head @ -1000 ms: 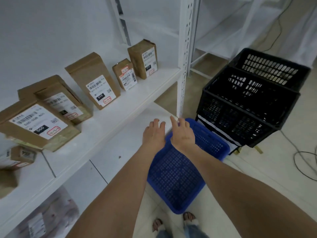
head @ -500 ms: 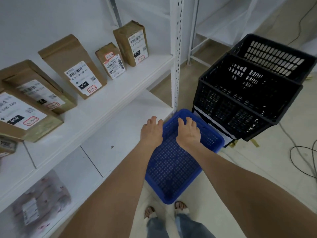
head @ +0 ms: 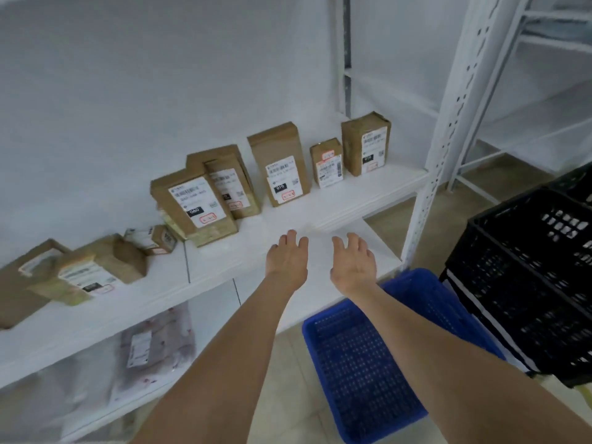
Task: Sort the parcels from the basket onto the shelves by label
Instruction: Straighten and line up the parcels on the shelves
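Brown cardboard parcels (head: 280, 165) with white printed labels stand upright in a row at the back of the white metal shelf board (head: 288, 216), well beyond our fingertips (head: 291, 234). Their labels face us, presumably so the codes can be read at a glance; 060 and 010 are legible. Out past the left fingers, a heap of tilted parcels (head: 80, 274) leans on itself. The blue perforated plastic basket (head: 362, 379) sits on the floor below our wrists with nothing visible in it, so we judge sorting nearly done. Left hand (head: 288, 261) and right hand (head: 352, 264) hover over the shelf's front edge, fingers slack and spread, grasping nothing. Right of the right fingers is a white perforated upright post (head: 448, 123), then black plastic lattice crates (head: 528, 283) crowding the basket. Beneath the shelf lies a pinkish plastic mailer bag (head: 153, 347).
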